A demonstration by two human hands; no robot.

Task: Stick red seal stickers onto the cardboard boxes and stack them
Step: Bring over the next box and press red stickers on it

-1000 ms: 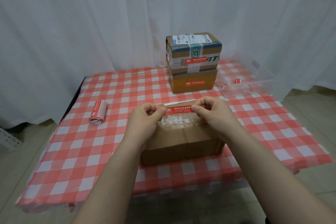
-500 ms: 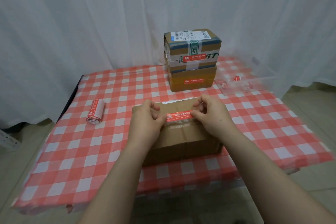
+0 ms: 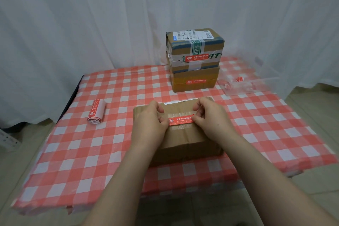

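A brown cardboard box (image 3: 185, 145) lies near the front of the table. A red seal sticker (image 3: 181, 121) lies across the clear tape on its top. My left hand (image 3: 149, 124) holds the sticker's left end and my right hand (image 3: 209, 121) holds its right end, thumbs on the ends. Behind, two boxes stand stacked: a taped box with a shipping label (image 3: 195, 47) on a flatter brown box (image 3: 194, 80), each with a red sticker on its front.
A roll of red stickers (image 3: 96, 112) lies at the left on the red-checked tablecloth (image 3: 91, 152). A clear plastic tray (image 3: 247, 86) with sticker scraps stands at the back right. White curtains hang behind the table.
Both hands have lowered the sticker from above the box's far edge down onto the taped middle of its top. The view has tilted down slightly.
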